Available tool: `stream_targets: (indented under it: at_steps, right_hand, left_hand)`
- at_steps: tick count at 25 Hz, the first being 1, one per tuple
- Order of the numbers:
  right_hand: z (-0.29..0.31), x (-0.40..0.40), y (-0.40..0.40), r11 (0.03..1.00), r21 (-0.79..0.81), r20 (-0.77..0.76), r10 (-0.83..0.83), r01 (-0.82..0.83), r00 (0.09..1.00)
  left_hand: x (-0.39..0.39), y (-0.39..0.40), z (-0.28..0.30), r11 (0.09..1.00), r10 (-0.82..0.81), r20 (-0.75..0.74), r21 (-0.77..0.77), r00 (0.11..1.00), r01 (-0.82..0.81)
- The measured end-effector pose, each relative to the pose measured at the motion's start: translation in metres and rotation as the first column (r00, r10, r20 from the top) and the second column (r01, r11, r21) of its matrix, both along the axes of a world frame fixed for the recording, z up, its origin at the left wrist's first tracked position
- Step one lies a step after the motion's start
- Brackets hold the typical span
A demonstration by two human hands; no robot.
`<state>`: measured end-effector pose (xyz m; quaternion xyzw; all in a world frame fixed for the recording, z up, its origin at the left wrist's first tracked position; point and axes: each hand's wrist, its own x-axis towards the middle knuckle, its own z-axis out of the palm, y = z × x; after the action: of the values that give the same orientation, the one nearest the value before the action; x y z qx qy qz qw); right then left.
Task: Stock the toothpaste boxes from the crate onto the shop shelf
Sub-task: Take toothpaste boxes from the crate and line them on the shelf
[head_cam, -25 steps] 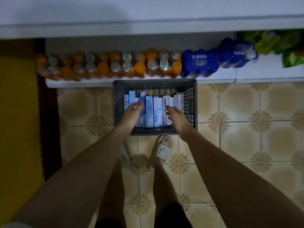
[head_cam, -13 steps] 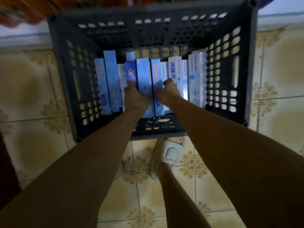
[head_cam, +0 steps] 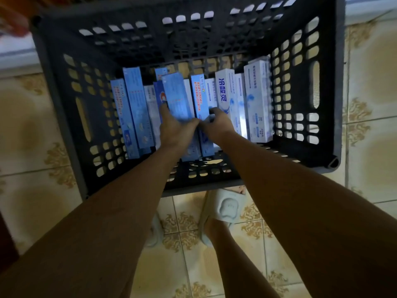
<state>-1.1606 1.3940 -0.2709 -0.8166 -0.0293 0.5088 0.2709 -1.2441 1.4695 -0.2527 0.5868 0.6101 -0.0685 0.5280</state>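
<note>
A dark grey perforated plastic crate point(head_cam: 305, 87) is sitting on a beige patterned tile floor point(head_cam: 32, 130), and a row of long blue and white cardboard toothpaste boxes point(head_cam: 256, 100) is standing on edge along its bottom, packed side by side from the left wall area towards the right wall. Both bare forearms are reaching down into the crate from the near side.

The left hand point(head_cam: 176, 130) is gripping a light blue toothpaste box point(head_cam: 176, 97) near the middle of the row, with the thumb lying along its left face and the fingers curling round its right edge; this box is sitting higher than its neighbours and tilting slightly to the left. Just behind it, a darker blue box with a red and white logo point(head_cam: 160, 93) is showing at its left side.

The right hand point(head_cam: 217, 123) is sitting just beside the left one, its fingers curling down onto the near ends of the white and pale blue boxes point(head_cam: 211, 93) next to a white box with large blue characters point(head_cam: 224, 89); how firmly it is holding any one of them I cannot tell, since the fingertips are hidden among the boxes.

Below the crate's near rim, a pale foam slipper point(head_cam: 225, 208) on one foot is standing on the tiles, touching the crate's edge. A blurred strip of white shelf base point(head_cam: 15, 52) is showing beyond the crate at upper left
</note>
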Motion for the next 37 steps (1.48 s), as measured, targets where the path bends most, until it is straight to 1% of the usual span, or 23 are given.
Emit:
stream_targets:
  at_steps: [2,3,5,7,8,9,11,13,14,16,18,19,20,21,24,27,28,30,33,35,37]
  right_hand:
    - [0.003,-0.001,-0.003,1.000,-0.010,0.038,0.016,-0.016,0.999]
    - [0.005,0.000,-0.006,0.999,0.000,0.029,-0.040,0.040,0.999]
    - [0.010,0.003,-0.011,0.964,0.041,-0.058,-0.260,0.262,0.964]
    - [0.019,0.010,-0.010,0.892,0.064,-0.162,-0.434,0.448,0.886]
    - [0.024,0.013,-0.009,0.865,0.058,-0.217,-0.477,0.499,0.852]
    - [0.029,0.016,-0.007,0.852,0.040,-0.274,-0.492,0.522,0.826]
    - [0.043,0.021,-0.002,0.865,0.016,-0.372,-0.461,0.502,0.806]
    - [0.060,0.026,0.000,0.883,0.016,-0.422,-0.420,0.469,0.804]
    - [0.071,0.028,0.002,0.887,0.019,-0.439,-0.407,0.461,0.801]
    - [0.096,0.032,0.005,0.895,0.029,-0.460,-0.383,0.444,0.801]
    - [0.128,0.036,0.007,0.900,0.030,-0.477,-0.369,0.435,0.797]
    - [0.145,0.038,0.008,0.903,0.043,-0.483,-0.356,0.428,0.800]
    - [0.163,0.040,0.009,0.905,0.067,-0.491,-0.337,0.421,0.803]
    - [0.187,0.042,0.010,0.916,0.093,-0.476,-0.304,0.391,0.825]
    - [0.265,0.040,0.010,0.963,0.127,-0.346,-0.182,0.238,0.920]
    - [0.366,0.031,0.008,0.958,0.191,-0.268,-0.160,0.215,0.950]
    - [0.406,0.027,0.008,0.955,0.207,-0.249,-0.157,0.211,0.956]
    - [0.472,0.023,0.007,0.951,0.243,-0.224,-0.139,0.193,0.965]
    - [0.560,0.028,0.008,0.916,0.333,-0.173,-0.174,0.224,0.969]
    - [0.610,0.032,0.009,0.887,0.381,-0.148,-0.219,0.260,0.964]
    - [0.652,0.034,0.014,0.864,0.421,-0.133,-0.240,0.274,0.962]
  left_hand:
    - [-0.009,0.009,0.002,0.976,0.181,0.117,-0.142,0.977,-0.164]
    - [-0.013,0.013,0.001,0.950,0.264,0.156,-0.211,0.952,-0.230]
    - [-0.015,0.020,0.001,0.890,0.390,0.178,-0.323,0.904,-0.320]
    - [-0.012,0.020,0.009,0.868,0.417,0.166,-0.364,0.894,-0.337]
    - [-0.009,0.020,0.014,0.870,0.409,0.156,-0.362,0.899,-0.333]
    - [-0.006,0.021,0.018,0.877,0.401,0.147,-0.348,0.904,-0.332]
    - [0.001,0.024,0.029,0.891,0.366,0.110,-0.329,0.924,-0.314]
    - [0.004,0.030,0.049,0.894,0.300,0.077,-0.372,0.951,-0.251]
    - [0.004,0.034,0.058,0.853,0.320,0.090,-0.459,0.943,-0.246]
    - [0.002,0.042,0.074,0.740,0.405,0.146,-0.633,0.903,-0.230]
    - [-0.002,0.052,0.097,0.711,0.395,0.207,-0.686,0.895,-0.155]
    - [-0.003,0.056,0.109,0.721,0.362,0.242,-0.685,0.900,-0.105]
    - [-0.002,0.059,0.128,0.725,0.335,0.268,-0.686,0.903,-0.065]
    - [0.001,0.061,0.150,0.739,0.323,0.259,-0.670,0.911,-0.071]
    - [0.003,0.067,0.224,0.794,0.337,0.252,-0.594,0.907,-0.130]
    - [0.003,0.068,0.319,0.758,0.416,0.282,-0.632,0.865,-0.158]
    - [0.002,0.068,0.356,0.761,0.456,0.305,-0.621,0.836,-0.189]
    - [-0.004,0.069,0.416,0.781,0.539,0.341,-0.545,0.770,-0.305]
    - [-0.014,0.081,0.504,0.745,0.644,0.382,-0.510,0.662,-0.430]
    - [-0.021,0.089,0.554,0.722,0.686,0.430,-0.502,0.586,-0.477]
    - [-0.024,0.097,0.598,0.704,0.709,0.493,-0.518,0.504,-0.485]
